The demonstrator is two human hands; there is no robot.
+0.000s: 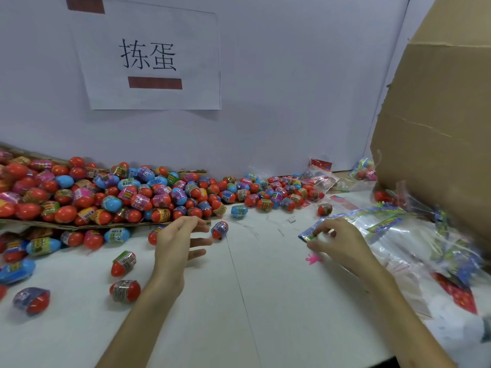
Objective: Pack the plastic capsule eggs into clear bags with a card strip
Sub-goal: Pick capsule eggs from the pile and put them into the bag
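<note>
A big heap of capsule eggs (111, 193) in red, blue and pink fills the back left of the white table (252, 301). More loose eggs lie in front of it. My left hand (178, 240) hovers with spread, straight fingers, its fingertips just short of a red and blue egg (219, 230). My right hand (337, 241) pinches the printed card end of a clear bag (309, 233) that trails off to the right. A pile of clear bags with card strips (403, 235) lies behind that hand.
A large cardboard box (438, 128) stands at the right edge. A white wall with a paper sign (148, 57) closes the back. Flattened cardboard (79, 224) lies under the egg heap. A small pink toy (313, 258) sits near my right hand. Filled bags (364, 168) lie at the back right.
</note>
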